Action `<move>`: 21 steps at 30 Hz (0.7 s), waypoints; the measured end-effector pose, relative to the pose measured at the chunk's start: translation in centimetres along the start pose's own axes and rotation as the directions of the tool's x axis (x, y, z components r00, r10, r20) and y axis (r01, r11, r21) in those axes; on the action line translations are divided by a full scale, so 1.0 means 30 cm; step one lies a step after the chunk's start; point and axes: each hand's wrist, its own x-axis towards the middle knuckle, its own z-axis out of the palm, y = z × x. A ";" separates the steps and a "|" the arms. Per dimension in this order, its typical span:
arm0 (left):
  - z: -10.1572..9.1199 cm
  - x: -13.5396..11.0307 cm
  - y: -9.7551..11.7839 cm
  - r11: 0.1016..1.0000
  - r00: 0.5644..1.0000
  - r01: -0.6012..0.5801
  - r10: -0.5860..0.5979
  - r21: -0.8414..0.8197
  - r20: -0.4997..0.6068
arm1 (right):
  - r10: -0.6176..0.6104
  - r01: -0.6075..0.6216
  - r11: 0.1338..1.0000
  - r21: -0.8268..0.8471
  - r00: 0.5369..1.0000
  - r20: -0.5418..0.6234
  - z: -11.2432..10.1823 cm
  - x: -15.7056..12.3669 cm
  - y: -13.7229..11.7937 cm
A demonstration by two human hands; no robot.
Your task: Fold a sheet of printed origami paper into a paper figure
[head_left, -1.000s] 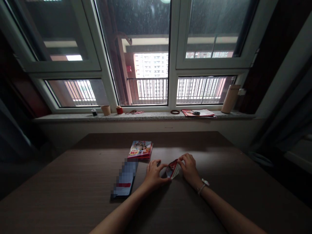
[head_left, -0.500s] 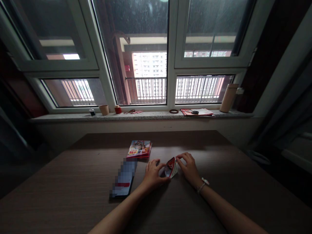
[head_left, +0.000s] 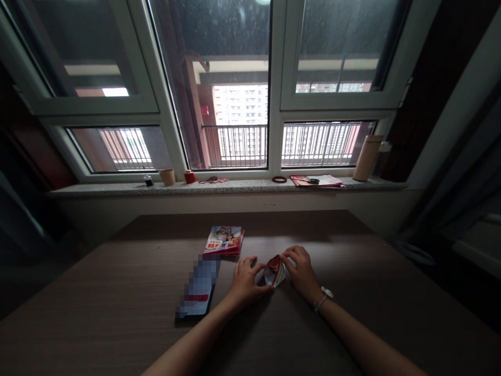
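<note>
Between my hands, low over the brown table [head_left: 129, 292], is a small piece of folded printed paper [head_left: 274, 271], red and white, with its layers partly spread. My left hand [head_left: 247, 279] grips its left side, thumb at the lower corner and forefinger higher up. At the paper's upper right edge, the fingertips of my right hand [head_left: 299, 266] pinch it. A bracelet [head_left: 323, 298] circles my right wrist. Left of my left hand lies a phone [head_left: 199, 290], its picture partly pixelated. A stack of printed leaflets [head_left: 224, 240] sits just beyond the phone.
Along the stone windowsill [head_left: 242, 186] stand a small dark bottle [head_left: 148, 180], a tan cup [head_left: 167, 177], a red jar [head_left: 189, 176] and a beige flask [head_left: 368, 157]. Scissors [head_left: 313, 180] rest on papers [head_left: 324, 181] beside a dark ring-shaped bracelet [head_left: 279, 179].
My right hand has shifted slightly left at the paper's upper edge, and the right side of the paper has moved a little. My left hand stays in place.
</note>
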 end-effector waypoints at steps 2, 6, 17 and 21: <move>0.002 0.000 -0.001 1.000 1.000 0.002 -0.002 0.001 -0.009 | 0.022 -0.022 1.000 0.009 1.000 0.005 -0.002 -0.001 0.004; 0.009 0.002 -0.005 1.000 0.999 0.008 -0.008 0.003 -0.039 | 0.056 -0.056 0.998 0.014 0.998 0.003 -0.006 -0.003 0.008; 0.026 0.003 -0.017 1.000 0.997 -0.020 0.020 0.002 -0.072 | 0.029 -0.025 0.998 -0.064 0.998 0.059 -0.004 -0.005 -0.014; 0.019 0.002 -0.009 1.000 0.998 -0.010 0.010 -0.002 -0.060 | 0.037 -0.028 0.995 -0.096 0.995 0.092 -0.015 -0.004 -0.024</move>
